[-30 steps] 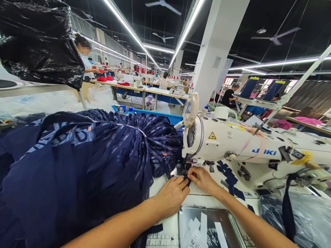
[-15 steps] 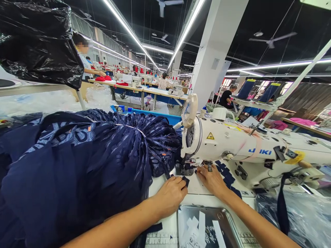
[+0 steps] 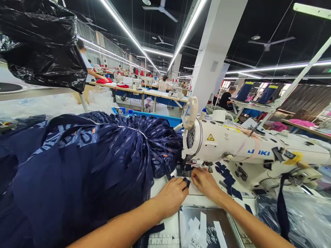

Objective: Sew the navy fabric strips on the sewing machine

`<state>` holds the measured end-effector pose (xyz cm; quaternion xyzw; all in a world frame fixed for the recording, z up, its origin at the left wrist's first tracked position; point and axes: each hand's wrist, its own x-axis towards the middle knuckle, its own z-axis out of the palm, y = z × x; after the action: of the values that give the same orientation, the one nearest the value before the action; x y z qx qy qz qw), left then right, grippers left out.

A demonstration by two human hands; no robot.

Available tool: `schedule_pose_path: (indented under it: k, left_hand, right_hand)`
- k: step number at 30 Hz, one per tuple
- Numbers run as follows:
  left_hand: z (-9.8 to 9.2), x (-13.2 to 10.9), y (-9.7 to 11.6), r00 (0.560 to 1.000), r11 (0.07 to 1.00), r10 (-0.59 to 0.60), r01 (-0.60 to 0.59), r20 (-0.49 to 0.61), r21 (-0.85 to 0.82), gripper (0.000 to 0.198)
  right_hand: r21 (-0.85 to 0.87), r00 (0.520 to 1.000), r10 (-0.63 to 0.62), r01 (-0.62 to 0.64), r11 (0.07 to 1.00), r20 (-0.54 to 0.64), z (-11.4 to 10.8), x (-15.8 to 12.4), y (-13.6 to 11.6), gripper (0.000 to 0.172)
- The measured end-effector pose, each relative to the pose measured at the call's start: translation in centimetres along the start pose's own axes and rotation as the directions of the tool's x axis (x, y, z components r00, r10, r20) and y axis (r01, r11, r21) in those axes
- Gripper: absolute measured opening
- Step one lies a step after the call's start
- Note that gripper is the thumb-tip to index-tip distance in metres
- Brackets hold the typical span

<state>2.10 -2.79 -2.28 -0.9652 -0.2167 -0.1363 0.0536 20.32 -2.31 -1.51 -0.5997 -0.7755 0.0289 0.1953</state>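
Right hand (image 3: 205, 183) moved nearer left hand (image 3: 172, 194) | left grip: pinching navy patch (image 3: 186, 182) | right grip: can't tell | tabletop (image 3: 157, 187), pillar (image 3: 218, 43) beyond

We see dark navy fabric (image 3: 77, 186) patterned with pale blue curved motifs (image 3: 85, 137) and small orange marks (image 3: 93, 130), a white sewing machine (image 3: 232, 137) bearing blue lettering (image 3: 258, 152) and a yellow-and-black warning triangle (image 3: 210, 137), plain navy patches (image 3: 228, 179) and a black bag (image 3: 46, 51).
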Motion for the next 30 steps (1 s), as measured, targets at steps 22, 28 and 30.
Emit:
schedule_pose_path:
  k: [22, 28, 30]
  left_hand:
    - [-0.2, -0.1, 0.0, 1.000, 0.999, -0.023, 0.023, -0.004, -0.048, 0.018]
    - [-0.2, -0.2, 0.1, 1.000, 0.998, -0.023, 0.023, 0.005, -0.058, 0.018]
    - [-0.3, -0.2, 0.1, 1.000, 0.998, -0.029, 0.029, 0.008, -0.057, 0.020]
  right_hand:
    - [-0.043, 0.995, 0.068, -0.071, 0.997, -0.074, -1.7, -2.1, 2.5, 0.011]
    - [-0.123, 0.996, 0.014, -0.025, 0.992, -0.090, 0.3, -0.6, 3.2, 0.010]
    - [-0.051, 0.998, -0.007, 0.004, 0.999, -0.064, 0.7, -0.6, 2.9, 0.013]
